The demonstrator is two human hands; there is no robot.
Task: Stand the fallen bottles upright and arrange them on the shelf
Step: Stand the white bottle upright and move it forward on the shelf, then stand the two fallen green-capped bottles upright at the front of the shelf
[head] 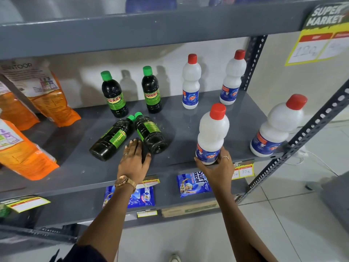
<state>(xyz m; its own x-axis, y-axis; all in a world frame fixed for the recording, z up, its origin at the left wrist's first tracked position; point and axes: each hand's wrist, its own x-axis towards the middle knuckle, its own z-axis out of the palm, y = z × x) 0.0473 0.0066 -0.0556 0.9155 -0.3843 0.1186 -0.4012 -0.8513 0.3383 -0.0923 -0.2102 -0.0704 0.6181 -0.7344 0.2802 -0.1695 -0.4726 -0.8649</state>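
Bright, even light; soft shadows, warped blurry edges.

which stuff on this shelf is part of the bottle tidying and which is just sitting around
Part of the job:
- two fallen dark bottles
- standing dark bottles
- white bottle held by the right hand
- other white bottles
- left hand, by the fallen pair

Just lying about:
- orange pouches
- blue sachets below
- price tags

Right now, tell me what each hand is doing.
Left hand: open, fingers resting on a fallen dark bottle.
Right hand: closed around an upright white bottle.
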